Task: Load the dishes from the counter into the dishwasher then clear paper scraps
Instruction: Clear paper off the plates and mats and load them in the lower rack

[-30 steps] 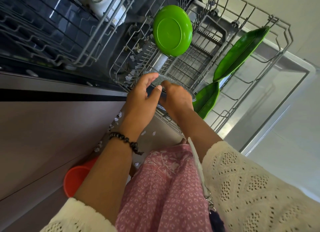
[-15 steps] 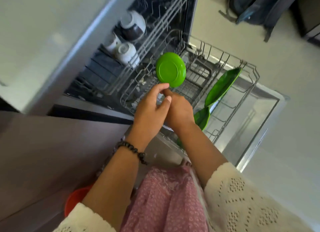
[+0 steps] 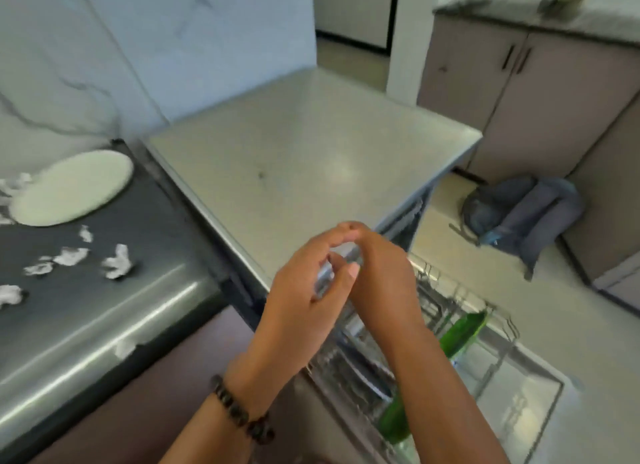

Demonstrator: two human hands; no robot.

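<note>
- Head view: both hands are raised together in front of the person, above the dishwasher rack (image 3: 460, 311).
- The left hand (image 3: 304, 290) has its fingers loosely curved and its fingertips meet those of the right hand (image 3: 384, 276); a blurred pale thing shows between them, and I cannot tell whether either hand has hold of it.
- One beaded bracelet (image 3: 242, 411) sits on the left wrist.
- On the dark table (image 3: 104, 325) to the left lies one white plate (image 3: 71, 188), flat.
- About six paper scraps (image 3: 117, 266) lie scattered near the plate.
- In the rack stand two green plates (image 3: 464, 335), on edge.
- One grey backpack (image 3: 519, 214) sits on the floor, well apart.
</note>
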